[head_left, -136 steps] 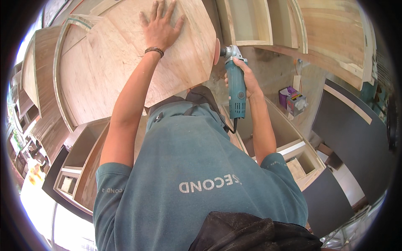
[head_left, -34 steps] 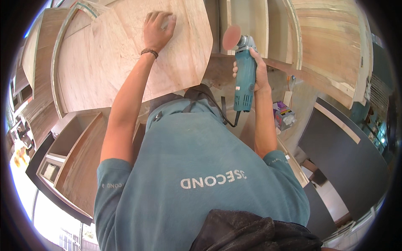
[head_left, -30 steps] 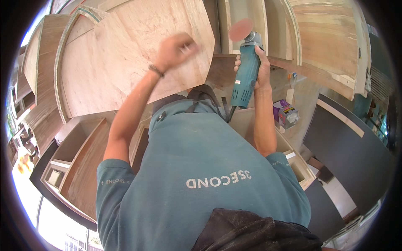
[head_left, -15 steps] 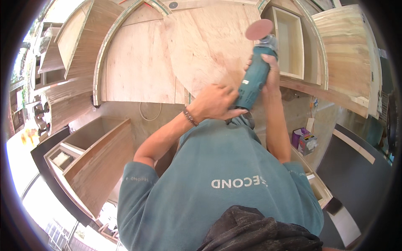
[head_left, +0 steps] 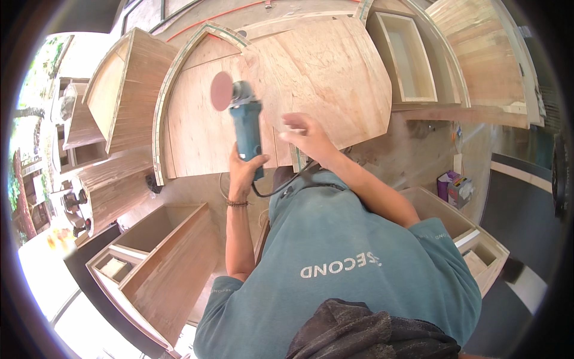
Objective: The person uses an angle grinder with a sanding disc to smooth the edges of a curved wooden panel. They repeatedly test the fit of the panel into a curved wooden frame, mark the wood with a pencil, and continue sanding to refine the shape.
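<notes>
My left hand (head_left: pixel 244 169) is wrapped round the rear body of a teal angle grinder (head_left: pixel 246 128). A round reddish sanding disc (head_left: pixel 221 91) is fitted at its far end, held up over the left part of a plywood panel (head_left: pixel 323 72). From the grinder's rear a dark cord (head_left: pixel 274 192) loops down toward my waist. My right hand (head_left: pixel 305 133) is off the tool, to the right of it and above the panel's near part. Its fingers are partly spread and blurred, with nothing in them.
Open wooden cabinets (head_left: pixel 158 263) stand at lower left and a drawer-like box (head_left: pixel 408 57) lies at upper right. Curved plywood edging (head_left: pixel 173 90) bounds the panel's left side. More plywood carcasses (head_left: pixel 122 84) are at far left, and a purple and grey carton (head_left: pixel 455 188) sits on the floor at right.
The grinder has swung from right to left across the panel. Its body has passed from my right hand into my left, and my right hand has let go. The view has shifted too.
</notes>
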### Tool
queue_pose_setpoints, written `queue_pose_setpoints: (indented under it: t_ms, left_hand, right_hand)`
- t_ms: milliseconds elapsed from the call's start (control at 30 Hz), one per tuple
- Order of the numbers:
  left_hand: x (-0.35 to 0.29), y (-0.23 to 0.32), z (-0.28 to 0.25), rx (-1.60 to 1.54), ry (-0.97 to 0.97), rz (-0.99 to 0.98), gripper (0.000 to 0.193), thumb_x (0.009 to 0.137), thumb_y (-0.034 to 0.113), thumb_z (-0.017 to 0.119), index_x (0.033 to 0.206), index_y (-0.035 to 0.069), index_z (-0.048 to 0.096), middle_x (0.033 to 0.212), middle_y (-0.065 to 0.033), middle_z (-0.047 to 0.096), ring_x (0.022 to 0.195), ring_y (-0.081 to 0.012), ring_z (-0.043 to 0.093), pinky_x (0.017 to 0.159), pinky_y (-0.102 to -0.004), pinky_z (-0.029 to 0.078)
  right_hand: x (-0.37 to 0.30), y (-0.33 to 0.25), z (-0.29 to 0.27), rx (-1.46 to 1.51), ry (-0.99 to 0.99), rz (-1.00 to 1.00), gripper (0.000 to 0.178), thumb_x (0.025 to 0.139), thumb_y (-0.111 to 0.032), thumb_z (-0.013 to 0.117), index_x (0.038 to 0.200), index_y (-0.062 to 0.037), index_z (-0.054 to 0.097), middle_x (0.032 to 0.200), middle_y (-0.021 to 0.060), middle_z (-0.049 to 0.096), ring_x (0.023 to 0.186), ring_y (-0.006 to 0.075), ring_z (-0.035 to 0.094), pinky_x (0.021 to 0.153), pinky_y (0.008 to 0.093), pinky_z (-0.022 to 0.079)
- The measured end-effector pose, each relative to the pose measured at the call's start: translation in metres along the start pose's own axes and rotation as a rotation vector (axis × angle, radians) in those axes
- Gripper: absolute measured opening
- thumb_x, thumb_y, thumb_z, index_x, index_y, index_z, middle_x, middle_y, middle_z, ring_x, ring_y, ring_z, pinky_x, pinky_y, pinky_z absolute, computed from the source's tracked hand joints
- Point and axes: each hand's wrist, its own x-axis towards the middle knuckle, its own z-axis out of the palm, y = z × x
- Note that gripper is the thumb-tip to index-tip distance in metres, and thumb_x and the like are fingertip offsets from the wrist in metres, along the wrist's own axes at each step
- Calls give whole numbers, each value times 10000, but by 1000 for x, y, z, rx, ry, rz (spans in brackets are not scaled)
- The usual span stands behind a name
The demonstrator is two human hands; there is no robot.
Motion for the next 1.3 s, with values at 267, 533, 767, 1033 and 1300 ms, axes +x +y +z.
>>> queue_pose_setpoints:
  t_ms: [267, 533, 767, 1033, 1300]
  left_hand:
    - [51, -85, -50, -84, 384, 66, 493, 725, 45, 813, 1153, -14, 575, 921, -62, 638, 778, -162, 634, 707, -301, 531]
    - [83, -106, -33, 56, 579, 47, 632, 631, 94, 848, 1179, -97, 597, 1218, -176, 488, 990, -296, 613, 863, -417, 536]
    - [84, -106, -18, 356, 720, 74, 757, 645, 171, 892, 1272, -104, 568, 1267, -230, 504, 1108, -384, 580, 965, -490, 500]
    - [86, -117, -17, 433, 735, 78, 910, 702, 304, 906, 1410, -76, 481, 1309, -270, 493, 1203, -437, 530, 1026, -536, 463]
    - [45, -93, 13, 816, 1013, 92, 814, 780, 326, 853, 1433, 11, 484, 1319, -234, 499, 1267, -391, 489, 1076, -523, 407]
  right_hand:
    - [-47, 80, -111, -64, 1316, 203, 687, 948, -373, 695, 1480, -33, 424, 1326, 169, 564, 1191, 315, 565, 1070, 455, 418]
    - [6, 113, -131, 1007, 883, 181, 900, 993, -754, 377, 1567, -63, 344, 1524, 184, 481, 1366, 376, 510, 1093, 615, 438]
    - [23, 110, -143, 886, 1175, 234, 1013, 969, -812, 317, 1567, 5, 340, 1546, 200, 464, 1385, 361, 506, 1120, 535, 462]
    - [-27, 100, -202, 724, 1258, 6, 1003, 987, -791, 308, 1576, 20, 334, 1568, 186, 450, 1405, 327, 486, 1155, 459, 425]
    - [-148, -39, -303, 282, 1236, -307, 908, 1027, -703, 391, 1612, -16, 294, 1641, 136, 356, 1492, 287, 359, 1231, 420, 285]
